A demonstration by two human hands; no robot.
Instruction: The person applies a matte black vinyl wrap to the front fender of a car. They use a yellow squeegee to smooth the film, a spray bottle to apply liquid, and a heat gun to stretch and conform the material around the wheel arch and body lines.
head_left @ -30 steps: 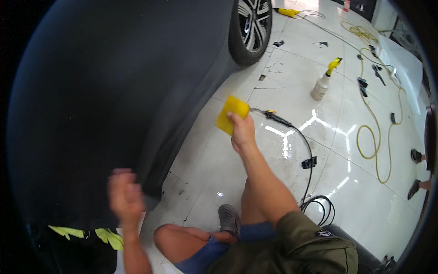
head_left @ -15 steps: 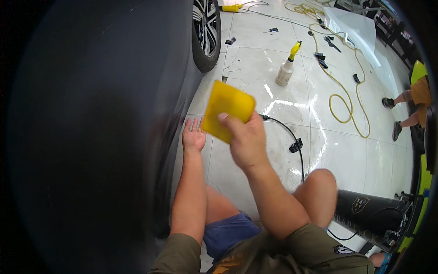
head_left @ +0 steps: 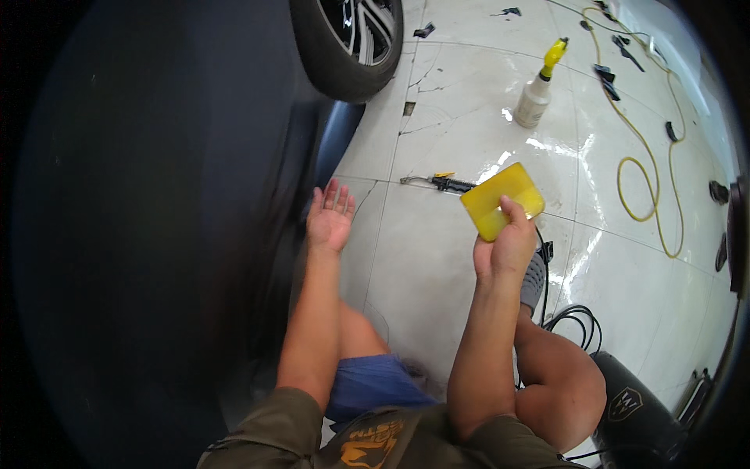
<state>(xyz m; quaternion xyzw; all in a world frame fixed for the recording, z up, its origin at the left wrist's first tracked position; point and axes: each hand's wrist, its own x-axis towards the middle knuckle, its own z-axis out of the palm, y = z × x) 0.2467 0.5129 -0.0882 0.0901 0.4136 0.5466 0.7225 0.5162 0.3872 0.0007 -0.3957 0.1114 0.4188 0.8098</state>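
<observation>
In my right hand (head_left: pixel 506 246) is a flat yellow squeegee card (head_left: pixel 491 207), with my thumb pressed on its face. I hold it up over the floor, away from the car. My left hand (head_left: pixel 330 223) is open and palm up, fingers spread, with nothing in it. It is beside the lower side of a dark matte car (head_left: pixel 195 195); whether it touches the panel I cannot tell. Ahead of that hand, the car's lower edge (head_left: pixel 341 133) curves toward the wheel (head_left: pixel 351 47).
A white spray bottle (head_left: pixel 533 103) with a yellow head stands on the wet tiled floor (head_left: pixel 422 258). A thin-nozzled tool (head_left: pixel 449 184) with a black handle lies nearer. Yellow hose (head_left: pixel 644 168) and black scraps (head_left: pixel 606 82) lie right. A black cylinder (head_left: pixel 634 406) is by my knee.
My right hand has moved the yellow squeegee card to the right, away from the car and my left hand. The view has shifted, so the thin-nozzled tool now shows. My left hand stays open.
</observation>
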